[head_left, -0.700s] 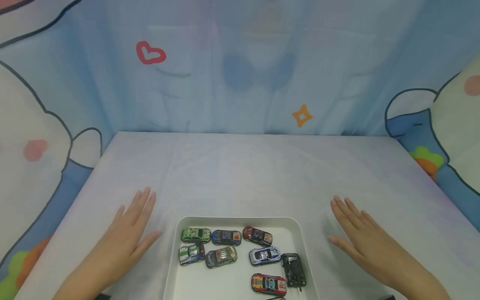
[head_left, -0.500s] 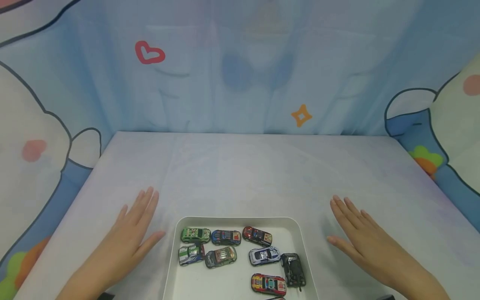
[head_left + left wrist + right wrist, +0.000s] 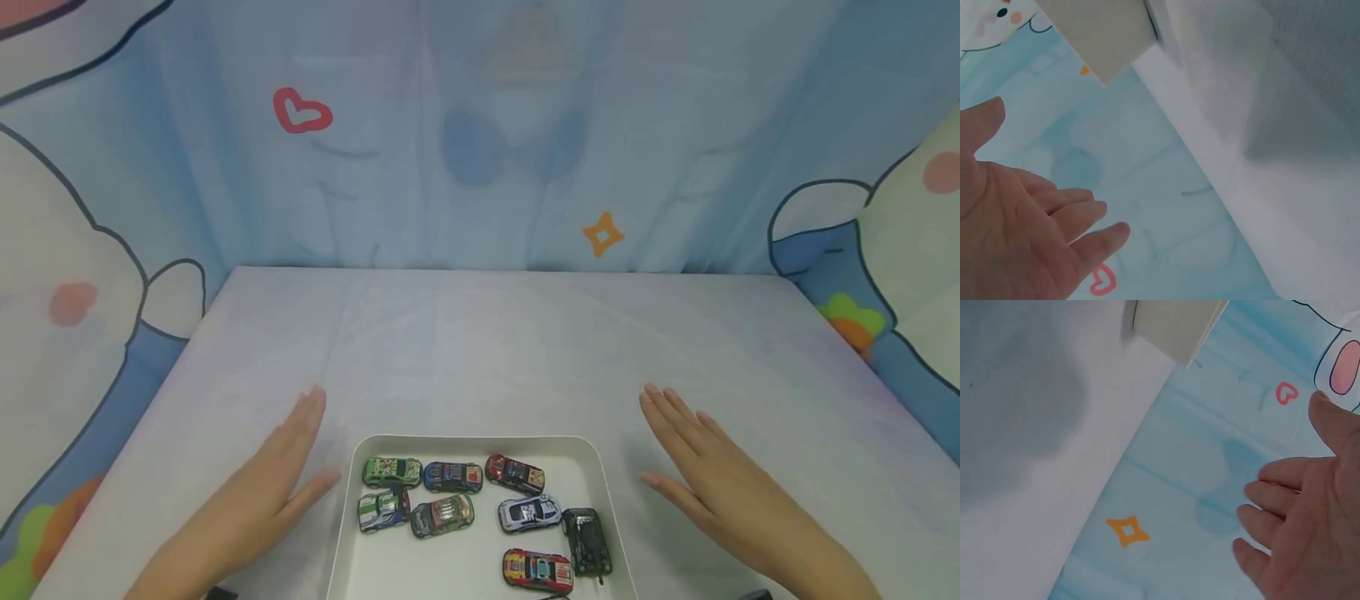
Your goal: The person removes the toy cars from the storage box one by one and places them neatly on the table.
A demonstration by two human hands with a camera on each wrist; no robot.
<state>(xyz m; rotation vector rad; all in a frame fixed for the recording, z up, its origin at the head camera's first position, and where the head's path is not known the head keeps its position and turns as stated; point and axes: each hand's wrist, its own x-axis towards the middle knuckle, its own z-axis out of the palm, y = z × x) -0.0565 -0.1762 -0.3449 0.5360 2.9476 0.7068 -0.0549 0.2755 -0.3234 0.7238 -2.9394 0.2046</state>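
Observation:
My left hand point(image 3: 258, 492) is held to the left of a white tray point(image 3: 343, 533), its fingers straight and its thumb toward the tray. On the other side, my right hand point(image 3: 723, 492) has straight fingers too, thumb turned inward. Both palms hold nothing, as the left palm point(image 3: 1016, 231) and right palm point(image 3: 1310, 519) show in the wrist views. Inside the tray lie several toy cars: a green car point(image 3: 392, 472), a blue car point(image 3: 453, 477), a silver car point(image 3: 529, 513), a black car point(image 3: 587, 542) and a red-and-yellow car point(image 3: 537, 570) among them.
A white cloth covers the table point(image 3: 480, 350). Behind it hangs a blue printed curtain point(image 3: 510, 150) with cartoon figures. The tray's outer wall point(image 3: 1104, 37) shows at the top of the left wrist view. The tray's near end runs out of the head view.
Both hands have moved inward, toward the tray, and the left hand has turned more edge-on. The toy cars keep their places in the tray.

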